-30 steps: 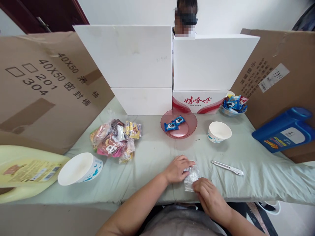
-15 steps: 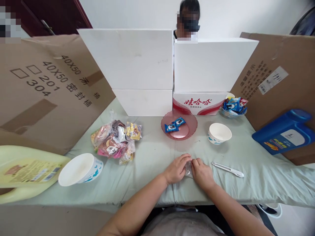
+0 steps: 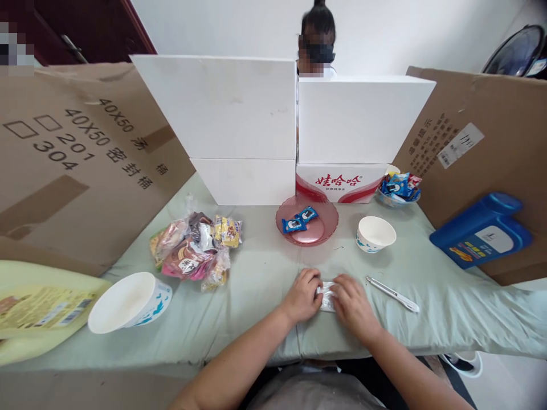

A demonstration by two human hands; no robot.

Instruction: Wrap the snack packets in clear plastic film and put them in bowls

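Observation:
A small clear plastic wrapper point(image 3: 327, 295) lies on the pale green cloth point(image 3: 265, 267) near the table's front edge. My left hand point(image 3: 304, 295) pinches its left side with curled fingers. My right hand point(image 3: 351, 300) presses on its right side, fingers bent over it. Most of the wrapper is hidden between the two hands. A white utility knife point(image 3: 392, 294) lies just right of my right hand.
A pink plate point(image 3: 306, 221) with two blue snack packets stands behind my hands, a paper bowl point(image 3: 375, 234) to its right, a bag of mixed snacks point(image 3: 193, 248) at left and a larger paper bowl point(image 3: 128, 294) front left. Cardboard and white boxes wall the table. A person sits behind the boxes.
My right hand moved up from the front edge to meet the left hand, and the wrapper between them has been gathered smaller. The view has shifted slightly.

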